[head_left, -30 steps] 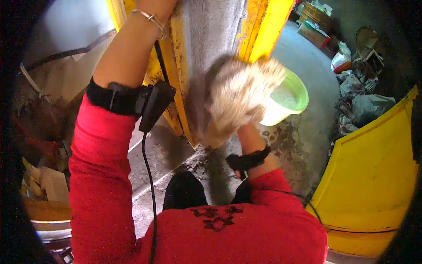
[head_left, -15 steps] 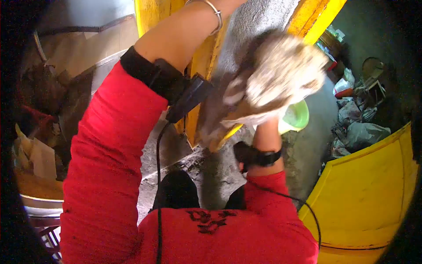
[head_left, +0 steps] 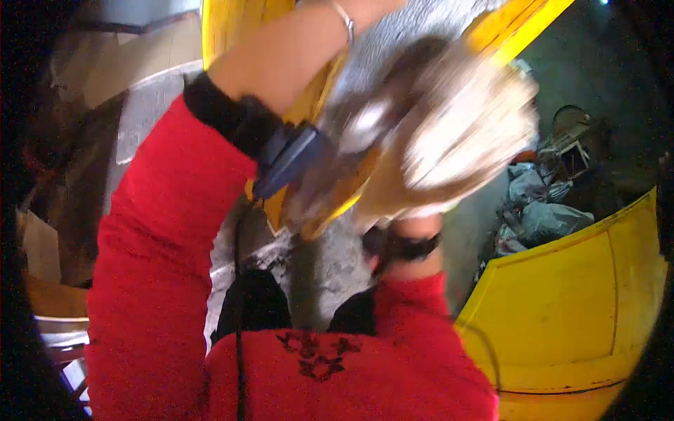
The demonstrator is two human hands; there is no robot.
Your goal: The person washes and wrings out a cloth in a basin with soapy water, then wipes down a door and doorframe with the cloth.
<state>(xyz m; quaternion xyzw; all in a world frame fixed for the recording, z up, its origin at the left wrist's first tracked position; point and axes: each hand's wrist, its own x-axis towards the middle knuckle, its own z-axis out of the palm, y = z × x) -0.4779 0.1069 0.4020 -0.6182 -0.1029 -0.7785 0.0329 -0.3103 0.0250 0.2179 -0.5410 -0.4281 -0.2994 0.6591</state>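
Note:
A bunched, whitish-brown cloth (head_left: 463, 133), smeared by motion, covers my right hand. Only the wrist below it shows, with a black band around it; the fingers are hidden, and the cloth is carried on that hand. The cloth is in front of a grey rough surface (head_left: 414, 21) edged by yellow-painted wood (head_left: 512, 28). My left hand (head_left: 379, 5) reaches up past the top edge of the view, a bangle at its wrist. Its fingers are out of sight, so what they touch cannot be seen.
A yellow panel (head_left: 562, 295) stands at the lower right. Behind it lie several plastic bags (head_left: 551, 219) and clutter on the floor. Brown boards (head_left: 84, 70) are on the left. A black cable (head_left: 240, 316) hangs from my left arm strap.
The cloth has moved slightly right and now hides the green tub that showed beneath it. My view has shifted a little. My left arm stays raised.

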